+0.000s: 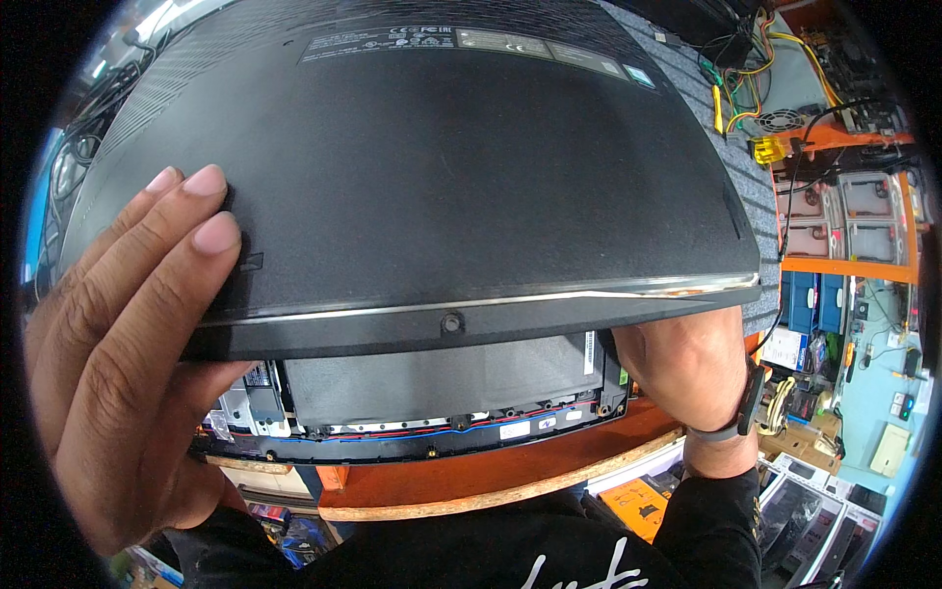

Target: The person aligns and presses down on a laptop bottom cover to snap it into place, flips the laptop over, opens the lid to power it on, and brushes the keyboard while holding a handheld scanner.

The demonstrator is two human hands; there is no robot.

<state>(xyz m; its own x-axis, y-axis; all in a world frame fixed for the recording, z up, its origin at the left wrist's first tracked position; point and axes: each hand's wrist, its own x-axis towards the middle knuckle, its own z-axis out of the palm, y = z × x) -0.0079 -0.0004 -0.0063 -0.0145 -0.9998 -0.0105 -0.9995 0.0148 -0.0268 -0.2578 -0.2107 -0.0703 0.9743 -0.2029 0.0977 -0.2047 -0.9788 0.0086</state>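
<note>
- The scene is brightly lit; strong glare is seen at the upper left.
- Highlights are reflected by the silver strip [667,288].
- Shadow is cast beneath the black cover [471,177].
- The counter [442,494] is bowed by fisheye distortion; the corners are blacked out.

The black cover [461,187] overhangs the laptop base [392,449], leaving a front gap.

The left hand [128,344] points its fingers [162,290] forward and inward above a lower thumb [214,383], while the right hand [687,355] angles inward from its wrist [724,432], fingers hidden.
</note>
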